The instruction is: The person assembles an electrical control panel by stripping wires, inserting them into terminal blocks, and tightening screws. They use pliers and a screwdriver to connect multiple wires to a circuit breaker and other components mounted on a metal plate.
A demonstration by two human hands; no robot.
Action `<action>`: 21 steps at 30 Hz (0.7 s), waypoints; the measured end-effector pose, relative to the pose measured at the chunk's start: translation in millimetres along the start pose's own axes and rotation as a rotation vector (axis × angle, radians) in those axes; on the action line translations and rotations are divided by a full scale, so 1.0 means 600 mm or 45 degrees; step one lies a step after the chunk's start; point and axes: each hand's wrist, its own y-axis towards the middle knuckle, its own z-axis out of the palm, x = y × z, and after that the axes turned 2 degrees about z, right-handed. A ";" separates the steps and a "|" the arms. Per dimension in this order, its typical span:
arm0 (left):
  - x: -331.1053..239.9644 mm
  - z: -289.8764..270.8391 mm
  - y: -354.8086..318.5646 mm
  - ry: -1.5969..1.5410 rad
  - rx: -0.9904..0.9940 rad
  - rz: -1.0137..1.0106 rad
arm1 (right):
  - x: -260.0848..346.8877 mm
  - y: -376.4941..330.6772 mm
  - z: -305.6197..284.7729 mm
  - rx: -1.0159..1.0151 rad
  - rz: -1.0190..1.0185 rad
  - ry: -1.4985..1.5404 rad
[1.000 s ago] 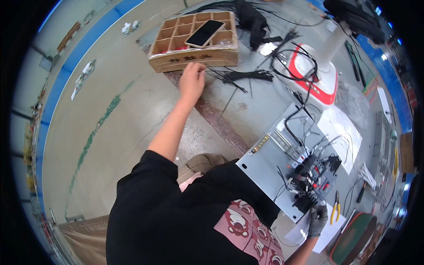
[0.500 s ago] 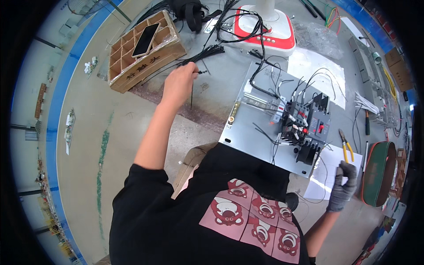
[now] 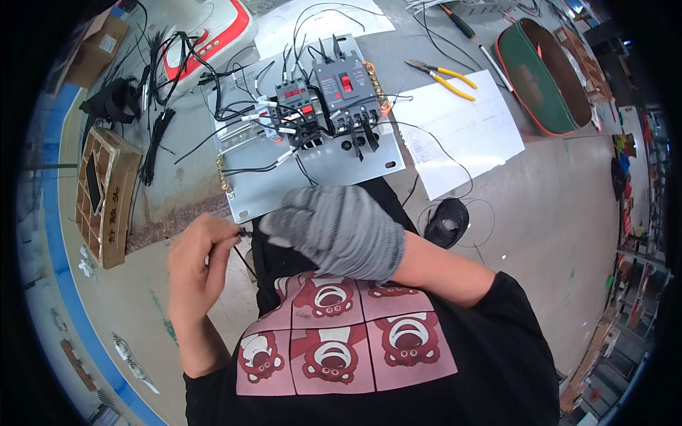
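My bare left hand is closed around a thin black cable tie, held in front of my chest. My right hand, in a grey knit glove, meets it from the right, and its fingertips pinch the tie's upper end. Just beyond both hands lies a grey metal mounting panel on the floor. It carries a grey circuit breaker, smaller red-marked units and several black and white wires.
A compartmented cardboard box holding a phone lies at the left, with a bundle of black cable ties beside it. Yellow-handled pliers, a white paper sheet, a green oval bag and a black wire coil lie to the right. A white-and-red device is behind the panel.
My left hand drew back from the cable-tie pile to my chest with a tie. My gloved right hand came in from the right side to meet it. The view swung toward the panel.
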 end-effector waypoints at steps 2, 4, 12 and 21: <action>0.023 -0.010 -0.005 0.100 -0.016 -0.119 | -0.023 -0.039 -0.011 -0.232 0.138 0.255; 0.066 -0.031 -0.019 0.235 -0.090 -0.301 | -0.048 -0.080 -0.054 -0.311 0.380 0.505; 0.335 -0.046 -0.045 0.581 -0.439 -0.510 | -0.149 -0.231 -0.158 -0.911 1.155 0.636; 0.404 -0.021 -0.047 0.859 -0.435 -0.404 | -0.202 -0.221 -0.207 -0.740 1.089 0.429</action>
